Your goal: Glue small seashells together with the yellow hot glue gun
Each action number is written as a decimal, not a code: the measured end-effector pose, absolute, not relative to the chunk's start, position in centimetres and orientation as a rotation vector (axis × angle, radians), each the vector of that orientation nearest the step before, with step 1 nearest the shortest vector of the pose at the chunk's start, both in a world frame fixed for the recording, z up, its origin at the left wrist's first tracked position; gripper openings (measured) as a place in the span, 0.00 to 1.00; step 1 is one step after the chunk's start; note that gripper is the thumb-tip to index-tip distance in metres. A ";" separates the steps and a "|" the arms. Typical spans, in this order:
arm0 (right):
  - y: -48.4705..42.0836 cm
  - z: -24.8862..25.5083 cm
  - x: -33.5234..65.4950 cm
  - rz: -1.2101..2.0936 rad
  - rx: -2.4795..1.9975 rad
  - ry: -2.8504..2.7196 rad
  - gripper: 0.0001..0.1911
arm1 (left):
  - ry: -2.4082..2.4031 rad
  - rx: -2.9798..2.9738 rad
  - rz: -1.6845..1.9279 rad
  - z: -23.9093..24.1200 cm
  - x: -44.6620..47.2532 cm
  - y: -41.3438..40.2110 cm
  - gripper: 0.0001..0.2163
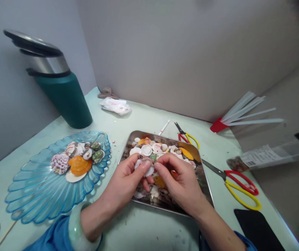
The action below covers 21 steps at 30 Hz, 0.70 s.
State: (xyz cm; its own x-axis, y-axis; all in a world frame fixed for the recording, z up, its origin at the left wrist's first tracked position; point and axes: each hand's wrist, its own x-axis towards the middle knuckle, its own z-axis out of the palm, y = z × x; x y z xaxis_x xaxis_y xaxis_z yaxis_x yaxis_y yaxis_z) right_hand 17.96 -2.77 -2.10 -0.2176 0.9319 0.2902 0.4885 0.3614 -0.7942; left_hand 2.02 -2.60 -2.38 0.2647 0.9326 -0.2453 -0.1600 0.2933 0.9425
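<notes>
Above a metal tray [207, 181] full of mixed seashells, my left hand [128, 176] grips a white ribbed seashell [148, 170] between thumb and fingers. My right hand [176, 177] meets it from the other side, thumb and forefinger pinched together at the shell's edge. What lies between those right fingertips is too small to make out. White, orange and patterned shells [162, 148] show in the tray behind my hands. To the left, a blue scalloped glass dish [47, 195] bears several shells, among them an orange scallop shell [80, 165].
Red-and-yellow scissors [227, 177] lie right of the tray, a smaller pair [186, 135] behind it. A dark phone-like slab [259, 228] is at front right. A green bottle [65, 97] stands back left. Glue sticks [243, 109] rise from a red cup [218, 124] near the wall.
</notes>
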 end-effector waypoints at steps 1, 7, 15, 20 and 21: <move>-2.8 -2.1 17.9 0.714 -1.239 -1.853 0.08 | 1.008 0.973 0.925 -2.4 2.0 -2.6 0.12; -2.8 -2.2 17.9 0.710 -1.223 -1.873 0.08 | 0.993 0.957 0.914 -2.6 2.0 -2.5 0.14; -2.6 -2.1 17.9 0.707 -1.267 -1.838 0.10 | 0.994 0.964 0.912 -2.5 2.0 -2.5 0.11; -2.7 -2.0 17.9 0.684 -1.262 -1.836 0.10 | 0.985 0.910 0.937 -2.6 2.0 -2.5 0.10; -2.8 -2.0 17.9 0.684 -1.262 -1.839 0.10 | 0.989 0.906 0.940 -2.6 2.0 -2.5 0.10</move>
State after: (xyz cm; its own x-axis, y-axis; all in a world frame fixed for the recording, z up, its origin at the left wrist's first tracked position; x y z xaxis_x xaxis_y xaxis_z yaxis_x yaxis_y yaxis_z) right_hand 17.94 -2.79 -2.05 -0.1961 0.9330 0.3018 0.5089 0.3600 -0.7819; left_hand 2.04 -2.46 -2.55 0.2599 0.9289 -0.2637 -0.2162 0.3222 0.9217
